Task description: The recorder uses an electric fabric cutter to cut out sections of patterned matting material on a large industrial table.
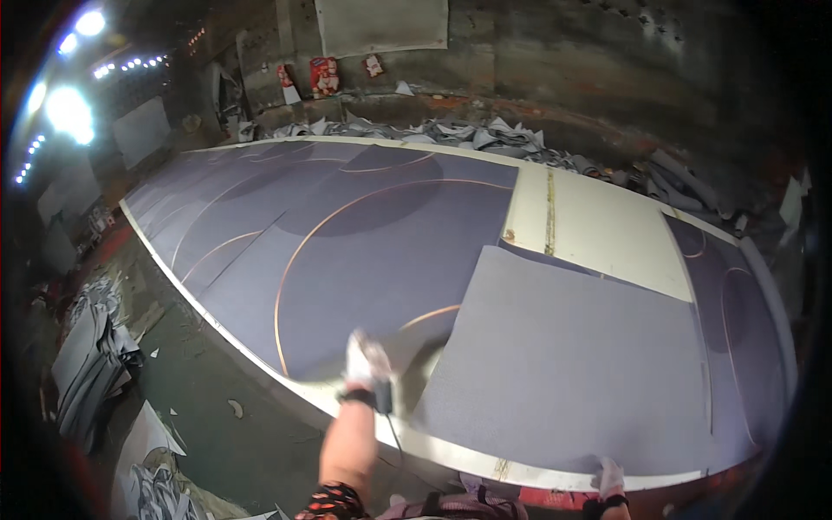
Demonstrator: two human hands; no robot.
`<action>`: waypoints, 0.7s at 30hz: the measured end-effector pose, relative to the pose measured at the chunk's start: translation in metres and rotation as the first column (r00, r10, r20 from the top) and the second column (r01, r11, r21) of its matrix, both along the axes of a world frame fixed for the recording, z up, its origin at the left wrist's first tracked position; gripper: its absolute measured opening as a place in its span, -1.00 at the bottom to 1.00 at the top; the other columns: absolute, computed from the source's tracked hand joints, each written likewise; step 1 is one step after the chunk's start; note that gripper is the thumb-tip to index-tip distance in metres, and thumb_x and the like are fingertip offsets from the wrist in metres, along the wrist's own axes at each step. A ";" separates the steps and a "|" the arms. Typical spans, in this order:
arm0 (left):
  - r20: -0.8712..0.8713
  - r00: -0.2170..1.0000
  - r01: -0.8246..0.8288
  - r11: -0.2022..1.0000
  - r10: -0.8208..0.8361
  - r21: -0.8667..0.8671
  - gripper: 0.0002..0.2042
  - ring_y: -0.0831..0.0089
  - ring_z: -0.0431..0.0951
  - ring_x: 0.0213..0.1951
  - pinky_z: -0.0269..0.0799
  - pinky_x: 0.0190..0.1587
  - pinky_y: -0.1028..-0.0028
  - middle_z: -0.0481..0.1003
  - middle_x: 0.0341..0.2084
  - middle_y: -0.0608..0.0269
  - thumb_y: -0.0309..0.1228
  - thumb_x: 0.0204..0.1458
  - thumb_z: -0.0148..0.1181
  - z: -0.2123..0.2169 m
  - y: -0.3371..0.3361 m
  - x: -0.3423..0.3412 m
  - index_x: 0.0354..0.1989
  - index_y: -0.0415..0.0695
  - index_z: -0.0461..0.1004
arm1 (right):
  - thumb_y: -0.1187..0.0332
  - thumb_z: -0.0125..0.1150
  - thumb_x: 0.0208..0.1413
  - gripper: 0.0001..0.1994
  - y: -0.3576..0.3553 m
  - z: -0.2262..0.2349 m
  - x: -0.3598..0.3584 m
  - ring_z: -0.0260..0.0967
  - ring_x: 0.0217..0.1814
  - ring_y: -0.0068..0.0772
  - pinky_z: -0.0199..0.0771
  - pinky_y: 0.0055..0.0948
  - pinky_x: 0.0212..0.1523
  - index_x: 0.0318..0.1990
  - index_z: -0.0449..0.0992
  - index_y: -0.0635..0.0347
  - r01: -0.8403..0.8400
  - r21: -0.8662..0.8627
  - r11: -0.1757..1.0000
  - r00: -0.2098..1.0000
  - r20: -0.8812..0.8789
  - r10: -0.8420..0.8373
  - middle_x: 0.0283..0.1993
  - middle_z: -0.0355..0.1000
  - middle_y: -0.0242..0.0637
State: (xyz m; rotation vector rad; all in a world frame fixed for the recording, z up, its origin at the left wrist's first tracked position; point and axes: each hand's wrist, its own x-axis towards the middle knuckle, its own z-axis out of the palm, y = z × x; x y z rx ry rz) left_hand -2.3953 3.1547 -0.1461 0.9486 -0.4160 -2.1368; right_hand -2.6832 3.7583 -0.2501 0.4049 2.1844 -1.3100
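The left hand [366,362], in a white glove, rests on the near edge of the long counter [598,227], with its fingers pressed down onto a large sheet of dark grey-purple material [364,243] marked with thin curved orange lines; whether it pinches the sheet or only presses on it cannot be told through the motion blur. A dark tool [384,399] sits at the wrist side of that hand with a thin cord trailing down from it. Just to the right, a plain grey cut sheet [563,364] lies flat on top of the patterned one, its left edge running close past the left hand. The right hand [610,478], also gloved in white, is closed on the near edge of this grey sheet at the counter's front rim. Grey offcuts [485,134] are piled along the far side of the counter, and more scraps [91,364] lie stacked on the floor [217,416] at the left.
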 end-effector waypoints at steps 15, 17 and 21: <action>0.418 0.892 0.189 0.694 0.175 -0.695 -0.47 0.48 0.53 -0.15 0.49 -0.23 0.40 0.46 0.04 -0.05 -0.33 0.00 0.29 0.196 0.270 0.292 0.14 -0.29 0.36 | 0.13 0.53 -0.28 0.08 -0.330 0.188 0.116 -0.06 0.47 0.10 -0.06 -0.08 0.46 0.41 -0.01 0.20 -0.559 0.543 0.627 0.053 -0.731 0.680 0.41 -0.03 0.14; 0.562 0.627 0.097 0.662 0.539 -0.744 -0.49 0.46 0.53 -0.12 0.48 -0.15 0.37 0.45 0.06 -0.05 -0.33 0.01 0.27 0.178 0.302 0.371 0.14 -0.29 0.36 | -0.03 0.52 -0.36 0.05 -0.336 0.206 0.140 -0.07 0.46 0.15 -0.10 0.01 0.45 0.34 0.14 0.20 -0.544 0.687 0.483 -0.221 -0.672 0.707 0.38 0.03 0.14; 0.576 0.103 0.157 0.558 0.811 -0.814 -0.53 0.44 0.50 -0.12 0.45 -0.07 0.39 0.46 -0.05 0.00 -0.26 0.07 0.19 0.245 0.293 0.416 0.11 -0.27 0.40 | -0.20 0.30 -0.11 -0.08 -0.310 0.210 0.177 0.02 0.42 0.16 -0.02 0.02 0.40 0.36 0.16 0.10 -0.747 0.661 0.068 -0.432 -0.561 0.706 0.37 0.08 0.12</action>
